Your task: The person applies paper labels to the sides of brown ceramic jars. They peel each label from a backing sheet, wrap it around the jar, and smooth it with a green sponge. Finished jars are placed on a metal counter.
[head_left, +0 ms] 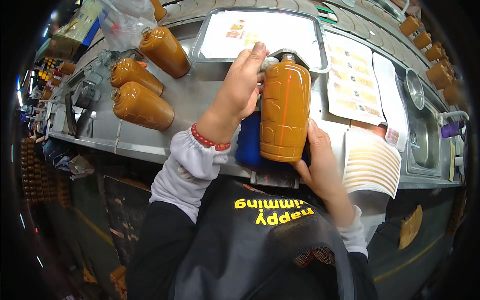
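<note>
A glossy caramel-brown bottle (286,110) with raised patterns and a narrow glass neck is held tilted above the metal counter, neck pointing away from me. My right hand (320,159) grips its lower right side and base, with the thumb under the bottom edge. At the upper left side, my left hand (244,80) holds the bottle; its thumb points up and the other fingers are partly hidden behind the glass. Beneath the bottle lies a blue object (247,142), mostly covered. Just beyond, a shallow metal tray (324,55) holds a white sheet with small orange-yellow decals.
To the left, three similar brown bottles (165,51) lean or lie on the counter (192,115). Decal sheets (354,75) and a striped sheet (372,162) lie at right, before a sink (425,145). A slatted conveyor (280,4) runs behind. Clear plastic (127,22) sits far left.
</note>
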The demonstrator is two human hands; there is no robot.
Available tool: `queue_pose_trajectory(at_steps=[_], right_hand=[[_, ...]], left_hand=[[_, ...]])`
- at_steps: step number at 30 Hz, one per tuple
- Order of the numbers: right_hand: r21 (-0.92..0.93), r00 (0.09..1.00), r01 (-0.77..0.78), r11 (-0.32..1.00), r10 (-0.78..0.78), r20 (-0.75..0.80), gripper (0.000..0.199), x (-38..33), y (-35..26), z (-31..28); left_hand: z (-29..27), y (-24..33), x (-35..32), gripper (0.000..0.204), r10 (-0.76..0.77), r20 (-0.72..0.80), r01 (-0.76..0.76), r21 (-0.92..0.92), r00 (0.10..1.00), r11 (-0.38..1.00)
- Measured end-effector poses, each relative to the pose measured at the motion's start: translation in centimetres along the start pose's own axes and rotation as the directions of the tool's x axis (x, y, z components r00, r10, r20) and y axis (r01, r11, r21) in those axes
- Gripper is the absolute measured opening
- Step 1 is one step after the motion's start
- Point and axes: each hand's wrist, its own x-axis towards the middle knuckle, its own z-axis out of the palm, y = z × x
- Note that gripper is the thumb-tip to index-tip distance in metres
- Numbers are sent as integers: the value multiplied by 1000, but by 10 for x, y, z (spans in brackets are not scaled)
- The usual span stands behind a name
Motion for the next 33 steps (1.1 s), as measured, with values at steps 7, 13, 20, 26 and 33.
queue_pose_trajectory(at_steps=[7, 13, 20, 26, 33], right_hand=[[-103, 999, 37, 994, -35, 18, 43, 83, 51, -76], [-305, 920, 295, 906, -183, 347, 49, 274, 145, 20], [-576, 858, 386, 721, -51, 511, 57, 368, 150, 94], [-655, 970, 154, 740, 14, 243, 30, 416, 197, 106], [-550, 965, 231, 803, -116, 237, 35, 424, 218, 106]], left_hand=[[-16, -39, -14, 53, 288, 52, -288, -17, 956, 958], [-25, -64, -13, 45, 317, 30, -318, 124, 948, 940], [-60, -47, 30, 54, 642, 247, -331, 944, 726, 11], [-68, -51, 41, 55, 567, 232, -258, 965, 790, -36], [-66, -47, 41, 56, 545, 231, -244, 968, 806, -50]])
